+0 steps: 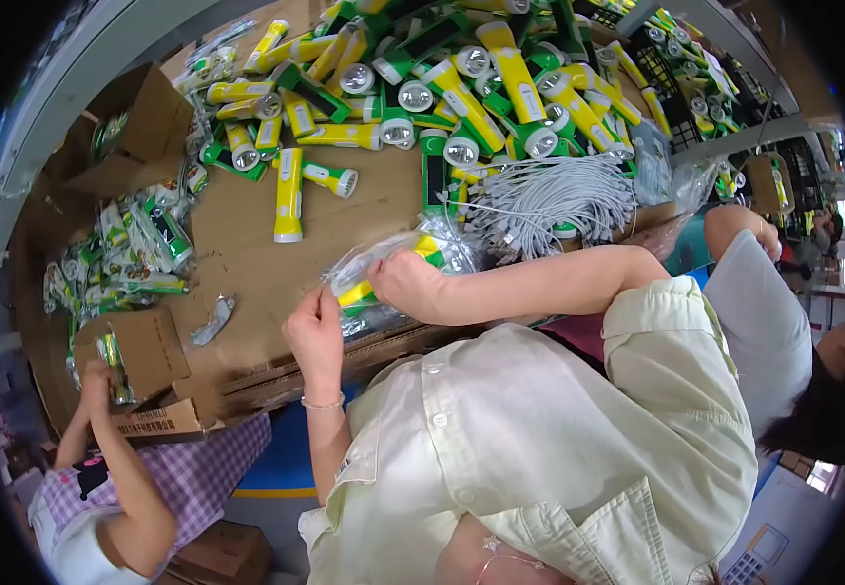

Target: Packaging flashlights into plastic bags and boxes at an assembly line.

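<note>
In front of my chest, a yellow and green flashlight (pixel 352 293) lies in or against a clear plastic bag (pixel 374 319). My left hand (pixel 313 327) is closed in a pinch at the bag's left edge. My right hand (pixel 409 284), a loose fist, grips the flashlight and the plastic around it; its fingertips are hidden. Close to the right hand lies a heap of white charging cables (pixel 549 200). Beyond the hands, one yellow flashlight (pixel 288 195) rests on the cardboard-covered table (pixel 237 224), beside another flashlight (pixel 330 178).
A large pile of yellow and green flashlights (pixel 461 102) covers the far side. Bagged flashlights (pixel 130 244) are heaped at left near an open carton (pixel 140 341), where a co-worker's hand (pixel 96 380) reaches in. Another person (pixel 759 302) works at right. A crumpled plastic bag (pixel 213 320) lies left of me.
</note>
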The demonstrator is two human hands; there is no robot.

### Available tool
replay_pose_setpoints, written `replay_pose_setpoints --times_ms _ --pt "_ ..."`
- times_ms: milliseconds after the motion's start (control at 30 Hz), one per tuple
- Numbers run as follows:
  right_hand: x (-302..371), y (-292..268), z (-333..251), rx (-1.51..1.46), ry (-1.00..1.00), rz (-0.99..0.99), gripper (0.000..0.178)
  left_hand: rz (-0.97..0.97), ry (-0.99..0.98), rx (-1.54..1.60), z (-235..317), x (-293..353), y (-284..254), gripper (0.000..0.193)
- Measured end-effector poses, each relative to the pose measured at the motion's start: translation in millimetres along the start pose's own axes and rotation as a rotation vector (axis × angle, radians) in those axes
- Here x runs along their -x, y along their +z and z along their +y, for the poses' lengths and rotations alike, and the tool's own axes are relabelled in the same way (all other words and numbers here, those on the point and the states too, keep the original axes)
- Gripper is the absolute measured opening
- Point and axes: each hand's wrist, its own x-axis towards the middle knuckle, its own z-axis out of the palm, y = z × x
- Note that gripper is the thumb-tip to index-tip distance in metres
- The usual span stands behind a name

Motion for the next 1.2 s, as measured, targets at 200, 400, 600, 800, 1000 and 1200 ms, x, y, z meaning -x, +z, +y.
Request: replay_pose_setpoints --times_ms 200,400,600,800,1000,1200 --pt "14.7 -8.8 72.8 -0.653 -0.183 0.114 0.029 -0.184 -0.065 -0.026 -41.3 1.3 28.8 0.021" --pt "36.1 31.7 155.4 -0.325 0.293 0.167 0.022 -0.120 -0.074 0.029 -44.0 -0.3 33.0 0.018" --pt "30.2 -34.4 152.1 -0.577 0.131 0.423 0.015 -0.113 -0.084 -0.052 -45.6 -1.9 24.3 0.019" --pt "9.3 -100.2 89.9 -1.805 -0.213 0.570 0.010 -0.192 -0.112 0.004 -53.7 -12.5 27.7 0.022" --pt "-9.8 15.9 48.8 -1.286 -0.254 0.431 0.009 -0.173 0.015 0.099 -67.5 -19.4 27.6 0.020" --pt "4.4 25.0 58.7 -0.143 -0.231 0.039 0.009 -0.177 -0.121 0.060 -62.2 -11.4 30.2 0.023"
